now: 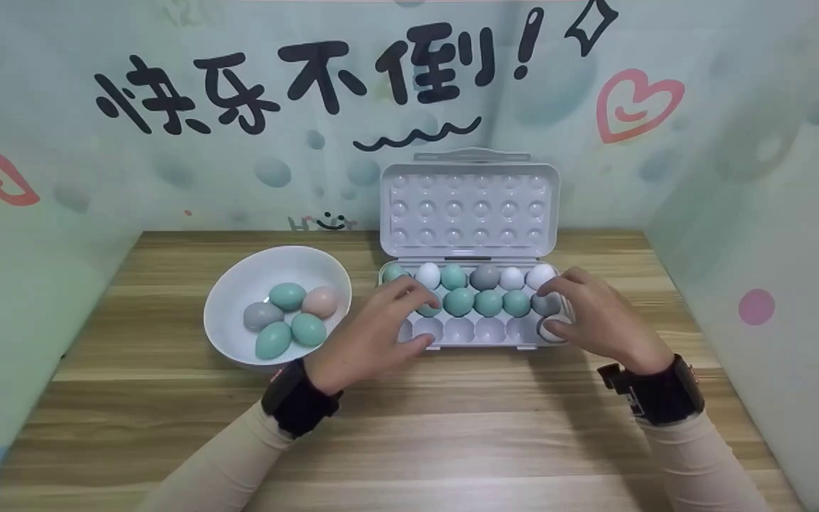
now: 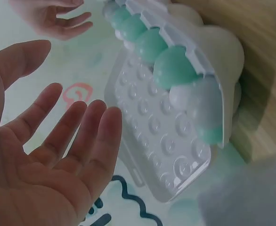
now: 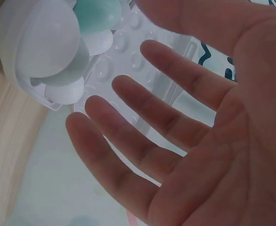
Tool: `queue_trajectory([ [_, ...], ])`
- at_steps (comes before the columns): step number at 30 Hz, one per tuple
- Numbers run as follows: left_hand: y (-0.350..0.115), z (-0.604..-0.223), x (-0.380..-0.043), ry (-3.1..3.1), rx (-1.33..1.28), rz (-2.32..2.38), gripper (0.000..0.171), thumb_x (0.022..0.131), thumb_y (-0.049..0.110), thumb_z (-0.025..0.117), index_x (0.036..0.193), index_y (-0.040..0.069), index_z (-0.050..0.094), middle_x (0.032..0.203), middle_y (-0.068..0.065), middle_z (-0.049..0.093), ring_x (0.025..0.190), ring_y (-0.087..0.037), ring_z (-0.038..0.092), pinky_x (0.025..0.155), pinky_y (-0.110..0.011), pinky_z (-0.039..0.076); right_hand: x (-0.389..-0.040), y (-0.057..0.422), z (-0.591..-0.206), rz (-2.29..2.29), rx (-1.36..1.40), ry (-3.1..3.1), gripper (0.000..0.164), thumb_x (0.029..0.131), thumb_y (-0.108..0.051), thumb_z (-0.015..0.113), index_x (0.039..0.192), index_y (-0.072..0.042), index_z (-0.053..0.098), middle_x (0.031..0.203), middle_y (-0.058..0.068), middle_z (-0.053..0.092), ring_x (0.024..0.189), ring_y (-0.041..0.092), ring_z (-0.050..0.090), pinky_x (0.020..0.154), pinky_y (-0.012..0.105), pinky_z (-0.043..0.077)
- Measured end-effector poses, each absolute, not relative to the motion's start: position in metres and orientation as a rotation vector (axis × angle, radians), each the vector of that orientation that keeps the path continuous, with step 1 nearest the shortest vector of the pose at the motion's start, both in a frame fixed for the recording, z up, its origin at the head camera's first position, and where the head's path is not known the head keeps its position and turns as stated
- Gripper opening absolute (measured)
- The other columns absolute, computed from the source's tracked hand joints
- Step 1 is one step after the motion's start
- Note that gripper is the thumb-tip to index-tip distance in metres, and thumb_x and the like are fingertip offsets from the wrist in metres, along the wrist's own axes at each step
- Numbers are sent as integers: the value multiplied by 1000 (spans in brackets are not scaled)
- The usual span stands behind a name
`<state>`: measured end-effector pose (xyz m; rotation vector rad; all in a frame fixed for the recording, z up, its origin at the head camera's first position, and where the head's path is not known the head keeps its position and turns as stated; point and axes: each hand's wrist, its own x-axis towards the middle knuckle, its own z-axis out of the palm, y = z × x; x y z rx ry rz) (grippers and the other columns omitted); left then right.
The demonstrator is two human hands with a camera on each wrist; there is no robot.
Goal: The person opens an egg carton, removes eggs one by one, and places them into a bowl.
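A white plastic egg box (image 1: 470,245) stands with its lid raised, its back and middle rows holding green, white and grey eggs. In the front row, a white egg (image 3: 48,37) sits at the right end; the cups to its left are bare. My right hand (image 1: 598,313) hovers over that end with fingers spread, and the right wrist view shows nothing in its palm. Over the box's left end is my left hand (image 1: 374,331), partly covering the eggs there; its palm (image 2: 48,188) holds nothing. Several green, grey and pink eggs lie in a white bowl (image 1: 221,320).
The bowl stands left of the egg box, close to my left forearm. Both rest on a wooden table (image 1: 452,427). Behind them hangs a pale green backdrop (image 1: 239,171) with black lettering, close behind the raised lid.
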<state>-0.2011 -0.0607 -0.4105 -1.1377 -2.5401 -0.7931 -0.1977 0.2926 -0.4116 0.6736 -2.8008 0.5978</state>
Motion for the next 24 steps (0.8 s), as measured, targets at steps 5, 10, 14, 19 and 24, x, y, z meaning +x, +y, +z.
queue_trajectory([
  [5,-52,-427,-202,-2513,-1128,-831,33,91,20,83,120,13,69,124,-3,63,111,-23,61,97,-38,53,-197,293,-412,587,678,-2835,35,81,-6,86,115,-5,74,111,16,65,98,33,62,82,49,55],
  [10,-48,-435,-201,-2523,-1099,-870,35,90,19,84,121,14,68,126,-2,61,117,-21,61,104,-38,52,-198,292,-416,584,683,-2844,33,81,-5,86,112,-4,74,107,15,64,96,33,63,82,49,55],
  [14,-47,-440,-199,-2564,-1075,-876,36,92,22,84,124,16,68,128,1,60,119,-18,60,106,-35,51,-199,291,-420,609,703,-2837,31,80,-2,84,109,-2,73,104,16,63,94,34,64,82,49,55],
  [19,-47,-442,-198,-2609,-1037,-881,38,92,26,83,126,19,68,130,2,60,119,-17,60,104,-35,53,-200,289,-423,628,708,-2835,28,80,-1,84,106,0,73,104,19,64,93,35,65,82,51,57],
  [24,-48,-444,-200,-2649,-1027,-877,37,93,29,82,127,21,67,131,4,60,121,-16,60,104,-35,53,-201,287,-425,634,689,-2868,26,80,1,82,104,1,73,103,19,68,92,35,66,83,52,58],
])
